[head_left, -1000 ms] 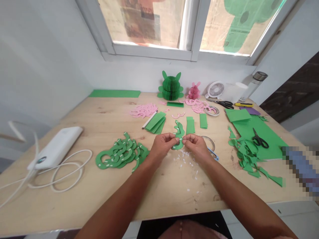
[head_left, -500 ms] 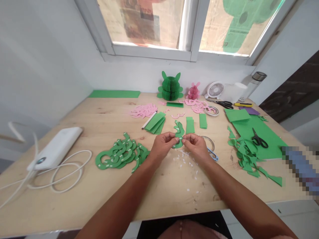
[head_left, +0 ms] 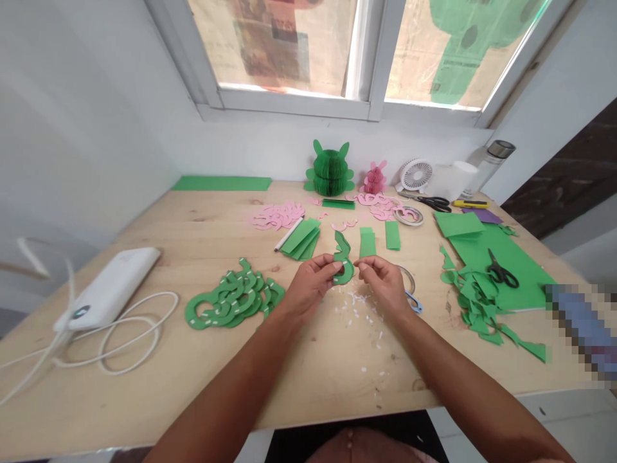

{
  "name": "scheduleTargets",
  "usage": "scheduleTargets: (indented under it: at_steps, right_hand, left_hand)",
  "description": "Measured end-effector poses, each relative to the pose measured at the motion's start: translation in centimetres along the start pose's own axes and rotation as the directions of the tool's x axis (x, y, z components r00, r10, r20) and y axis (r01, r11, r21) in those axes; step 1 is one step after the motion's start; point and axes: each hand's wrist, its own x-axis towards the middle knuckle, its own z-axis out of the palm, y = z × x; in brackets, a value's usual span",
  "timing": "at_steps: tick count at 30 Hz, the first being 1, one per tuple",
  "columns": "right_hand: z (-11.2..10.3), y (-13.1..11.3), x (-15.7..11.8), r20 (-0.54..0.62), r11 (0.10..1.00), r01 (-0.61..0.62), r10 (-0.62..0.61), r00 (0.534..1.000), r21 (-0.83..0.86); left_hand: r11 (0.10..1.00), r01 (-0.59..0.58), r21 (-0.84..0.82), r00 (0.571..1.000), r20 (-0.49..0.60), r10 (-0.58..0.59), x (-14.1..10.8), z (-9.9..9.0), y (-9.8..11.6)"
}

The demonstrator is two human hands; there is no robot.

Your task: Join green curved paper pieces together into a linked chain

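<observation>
A curved green paper piece (head_left: 343, 243) with small white strips is pinched between the thumb and fingers of my left hand (head_left: 314, 283), above the middle of the table. Just to its right, my right hand (head_left: 385, 283) has thumb and forefinger closed together; whatever they hold, if anything, is too small to make out. Beneath and between the hands lie tiny white scraps (head_left: 359, 299). A pile of similar green curved pieces (head_left: 231, 299) with white strips rests left of my left hand. Partly behind my right wrist are a tape roll (head_left: 407, 278) and a light blue tool (head_left: 414, 302).
Green scraps (head_left: 477, 299) and black scissors (head_left: 501, 271) lie on the right. A white power bank (head_left: 113, 286) and looped cable (head_left: 157, 334) are left. Farther back are folded green strips (head_left: 301, 238), pink cutouts (head_left: 279, 215), a green paper figure (head_left: 330, 172) and a small fan (head_left: 417, 173).
My right hand has moved slightly right, away from the green piece, which it was touching before. My left hand has kept hold of the piece, now turned a little.
</observation>
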Motion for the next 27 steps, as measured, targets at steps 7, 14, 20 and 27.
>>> scheduleTargets:
  at_steps: [7, 14, 20, 27]
  right_hand:
    - [0.1, 0.4, -0.4, 0.011, 0.981, 0.170, -0.170, 0.985, -0.098]
    - [0.2, -0.1, -0.9, -0.038, 0.899, 0.355, -0.376, 0.926, -0.258]
    - [0.3, 0.3, -0.7, -0.005, 0.908, 0.332, -0.345, 0.939, -0.254]
    - [0.0, 0.0, -0.5, -0.032, 0.902, 0.324, -0.347, 0.937, -0.286]
  left_hand:
    - [0.989, -0.084, 0.118, 0.990, -0.106, 0.097, 0.1, 0.2, -0.2]
    - [0.929, -0.203, 0.311, 0.958, -0.132, 0.254, -0.2, 0.8, -0.2]
    - [0.934, -0.183, 0.308, 0.968, -0.108, 0.226, -0.3, 1.0, -0.3]
    - [0.987, -0.106, 0.121, 0.977, -0.171, 0.126, 0.2, 0.5, -0.6]
